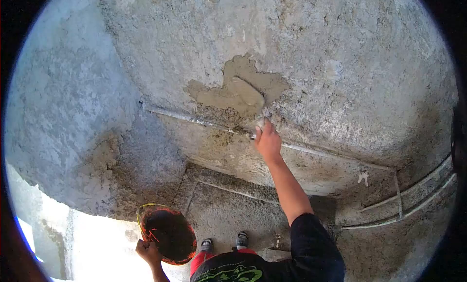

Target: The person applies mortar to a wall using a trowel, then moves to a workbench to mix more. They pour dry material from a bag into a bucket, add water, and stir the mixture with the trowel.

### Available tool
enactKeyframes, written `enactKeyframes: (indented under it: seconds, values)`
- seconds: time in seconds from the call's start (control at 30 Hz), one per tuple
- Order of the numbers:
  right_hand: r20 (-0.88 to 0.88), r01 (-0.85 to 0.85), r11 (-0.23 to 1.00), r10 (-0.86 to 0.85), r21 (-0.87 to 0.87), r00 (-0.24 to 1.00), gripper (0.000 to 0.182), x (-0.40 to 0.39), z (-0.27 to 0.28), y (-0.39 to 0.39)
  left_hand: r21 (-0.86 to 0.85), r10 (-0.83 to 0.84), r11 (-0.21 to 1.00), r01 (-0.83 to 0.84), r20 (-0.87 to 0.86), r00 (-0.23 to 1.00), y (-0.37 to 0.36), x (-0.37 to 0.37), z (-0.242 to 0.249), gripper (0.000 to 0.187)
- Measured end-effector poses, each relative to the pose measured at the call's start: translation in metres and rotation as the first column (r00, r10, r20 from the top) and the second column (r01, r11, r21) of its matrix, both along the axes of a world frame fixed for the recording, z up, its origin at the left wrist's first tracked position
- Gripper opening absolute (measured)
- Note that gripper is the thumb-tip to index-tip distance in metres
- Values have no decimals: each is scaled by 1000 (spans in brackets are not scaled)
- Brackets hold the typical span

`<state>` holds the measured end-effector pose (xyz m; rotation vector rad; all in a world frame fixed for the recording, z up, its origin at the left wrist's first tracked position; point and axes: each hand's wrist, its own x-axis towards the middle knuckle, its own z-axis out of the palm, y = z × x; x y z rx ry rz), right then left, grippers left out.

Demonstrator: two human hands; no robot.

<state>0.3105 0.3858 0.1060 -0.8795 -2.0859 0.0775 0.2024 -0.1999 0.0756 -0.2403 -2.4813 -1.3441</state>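
My right hand point(268, 142) is closed around the handle of a trowel point(249, 92), whose mortar-coated blade lies against the wall. Around the blade spreads a patch of wet mortar point(209, 94), darker than the rough grey wall point(335, 43). Low on the left, my left hand point(149, 251) grips the rim or handle of an orange-red bucket point(193, 243); exactly which part is hidden by the fingers. Dark mortar point(168, 233) sits inside the bucket.
A pipe point(331, 155) runs along the wall below the patch. More pipes point(379, 223) and a tap fitting point(363, 176) are at the right. My feet point(242, 239) stand on the rough floor point(233, 214), near another fitting point(278, 240). Bright light falls at lower left.
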Motion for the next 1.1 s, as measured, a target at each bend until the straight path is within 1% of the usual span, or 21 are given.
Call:
enactKeyframes:
  seconds: [0.13, 0.23, 0.3, 0.4, 0.43, 0.47, 0.5, 0.53, 0.57, 0.63, 0.67, 0.7, 0.73, 0.77, 0.8, 0.83, 0.9, 0.97, 1.0, 1.07, 1.1]
  values:
    - [-125, 162, 980, -176, -112, 976, 50, 37, -12, 7, 59, 4, 998, -9, 79, 997, 4, 5, -1, 27]
    - [-171, 154, 955, -200, -252, 965, 50, 59, -49, -3, 91, -12, 996, 4, 87, 996, -3, -3, -16, 28]
    - [-231, 20, 890, -140, -456, 963, 51, 89, -78, -25, -10, -48, 999, 48, 67, 997, -7, -6, -25, 28]
    - [-215, 186, 924, -267, -335, 940, 51, 138, -197, -81, 35, -26, 999, 23, 89, 996, -4, -1, -15, 28]
    - [-210, 140, 887, -254, -440, 944, 50, 160, -221, -111, 47, 2, 999, -6, 95, 996, -4, -2, -15, 28]
    - [-313, -43, 724, -243, -689, 918, 50, 176, -187, -164, -36, 48, 998, -45, 85, 995, -8, -4, -14, 29]
    - [-69, 218, 714, -350, -665, 934, 50, 189, -210, -197, -124, 107, 988, -96, 85, 991, -15, -1, -13, 30]
    - [-149, 84, 667, -285, -740, 947, 49, 212, -245, -228, -124, 116, 987, -105, 80, 990, -18, 3, -8, 31]
    - [222, 339, 652, -258, -678, 940, 53, 233, -280, -256, -127, 144, 983, -134, 79, 986, -24, 6, -6, 31]
    - [316, 283, 379, 25, -881, 949, 54, 244, -219, -308, -192, 186, 961, -201, -94, 978, -49, 12, -26, 29]
    - [337, 262, 403, 127, -877, 933, 54, 255, -286, -327, -83, 255, 964, -252, 35, 966, -57, 13, -37, 30]
    - [318, 133, 929, -18, -346, 948, 49, 297, -405, -336, -47, 288, 957, -286, 50, 956, -62, 12, -43, 29]
    - [446, -203, 939, 313, -278, 839, 45, 296, -394, -320, -49, 360, 932, -358, 55, 931, -58, 21, -24, 26]
    - [548, -465, 852, 515, -241, 659, 41, 267, -371, -310, -13, 375, 927, -375, 94, 922, -61, 23, -30, 22]
    - [272, -382, 651, 676, -656, 684, 37, 235, -346, -305, 198, 314, 915, -351, 195, 929, -63, 23, -37, 20]
    - [-32, -291, 281, 666, -915, 745, 36, 192, -297, -304, 214, 312, 909, -357, 219, 925, -66, 22, -41, 19]
    - [-228, -302, -10, 678, -953, 699, 30, 134, -219, -311, 183, 306, 929, -321, 105, 946, -74, 14, -24, 27]
    - [-239, -432, 25, 803, -902, 545, 28, 69, -180, -332, 346, 273, 890, -296, 115, 955, -95, -11, -31, 30]
    - [-245, -438, 23, 802, -898, 545, 28, 46, -162, -345, 386, 267, 876, -289, 110, 957, -103, -16, -33, 32]
    - [-200, -536, 59, 889, -842, 412, 31, 2, -119, -375, 419, 252, 861, -287, 138, 958, -126, -26, -33, 34]
    - [-206, -547, 57, 890, -835, 407, 31, -17, -107, -393, 421, 248, 862, -282, 135, 959, -139, -31, -32, 34]
